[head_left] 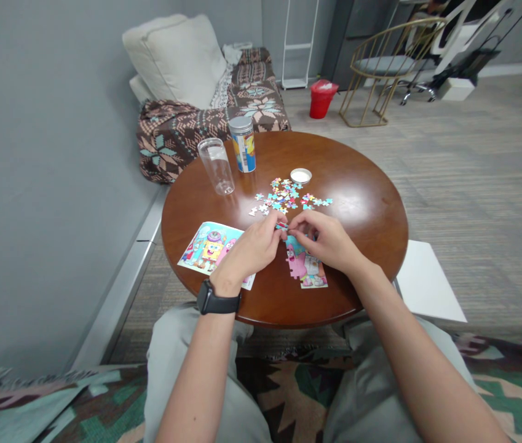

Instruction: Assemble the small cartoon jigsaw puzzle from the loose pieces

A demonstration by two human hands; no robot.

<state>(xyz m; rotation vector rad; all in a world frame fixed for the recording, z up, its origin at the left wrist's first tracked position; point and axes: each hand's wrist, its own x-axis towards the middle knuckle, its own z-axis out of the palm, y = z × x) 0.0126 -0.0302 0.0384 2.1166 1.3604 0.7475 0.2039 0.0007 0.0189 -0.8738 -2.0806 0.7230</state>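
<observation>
My left hand (255, 245), with a black watch at its wrist, pinches a small puzzle piece (281, 226) with a bit of red and blue on it. Close beside it, my right hand (324, 239) has thumb and forefinger pressed together near that piece; whatever they hold is hidden. Under and in front of my right hand lies a partly joined puzzle (296, 263) with a pink cartoon figure. A picture sheet (209, 246) with cartoon figures lies partly beneath my left hand. Beyond both hands, loose puzzle pieces (283, 195) are scattered on the table.
The round brown table (362, 184) also bears a clear plastic jar (218, 169), a printed can (243, 147) and a round metal lid (300, 176). A patterned sofa (261, 98), a red bin (322, 98) and a gold wire chair (383, 67) stand behind.
</observation>
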